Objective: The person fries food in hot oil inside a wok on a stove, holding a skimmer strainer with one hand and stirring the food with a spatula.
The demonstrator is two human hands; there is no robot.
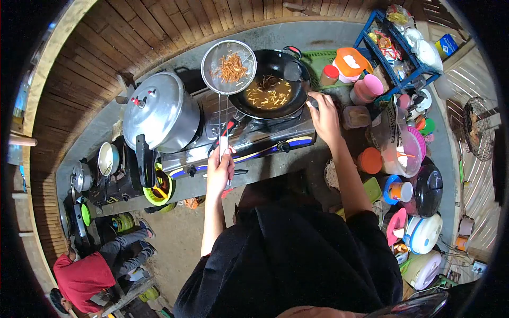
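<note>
My left hand is closed around the handle of a round mesh strainer. Browned thin strips lie in the strainer, which is above the stove beside the left rim of a black wok. Inside the wok, pale strips and a small darker clump sit in brownish oil. My right hand grips a dark-handled spatula at the wok's right rim. The spatula's broad head is over the far right side of the wok; its contact with the oil is unclear.
A large pressure cooker stands left of the wok on the gas stove. Tubs, a red-lidded jar and an orange container crowd the right counter. A blue rack stands behind them. A person in red is at lower left.
</note>
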